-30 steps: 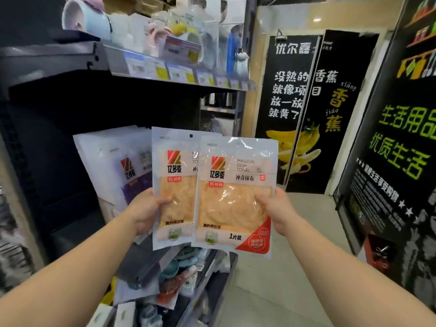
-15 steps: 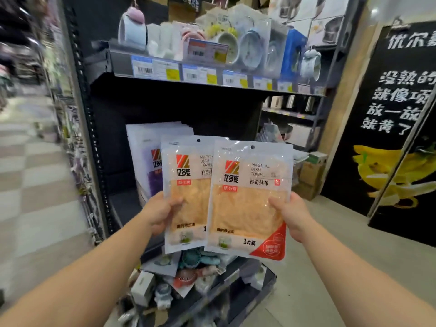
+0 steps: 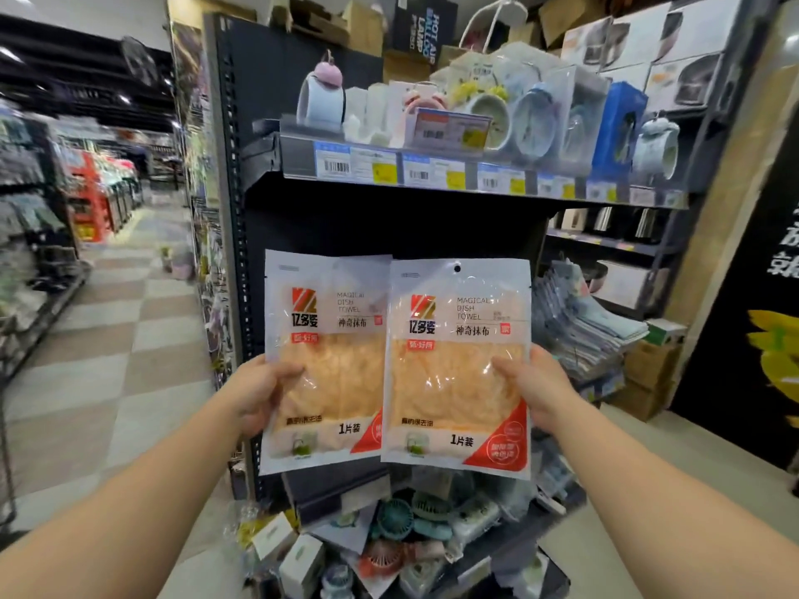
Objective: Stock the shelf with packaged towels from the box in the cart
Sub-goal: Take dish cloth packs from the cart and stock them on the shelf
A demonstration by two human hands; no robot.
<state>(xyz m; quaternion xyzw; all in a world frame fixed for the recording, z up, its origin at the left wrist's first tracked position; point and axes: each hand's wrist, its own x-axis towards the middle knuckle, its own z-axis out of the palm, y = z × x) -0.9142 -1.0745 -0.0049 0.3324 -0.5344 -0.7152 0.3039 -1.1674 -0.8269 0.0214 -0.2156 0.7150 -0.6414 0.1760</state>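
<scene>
The left hand (image 3: pixel 259 393) grips the left towel pack (image 3: pixel 324 361) by its outer edge, thumb across the front. The right towel pack (image 3: pixel 458 369), overlapping the first, is pinched at its outer edge by the right hand (image 3: pixel 534 389). Both packs are held upright before the dark shelf bay (image 3: pixel 389 227) under the clock shelf (image 3: pixel 475 177). Judged step: carrying to placement. The next move calls for advancing both packs into the bay, then letting go.
</scene>
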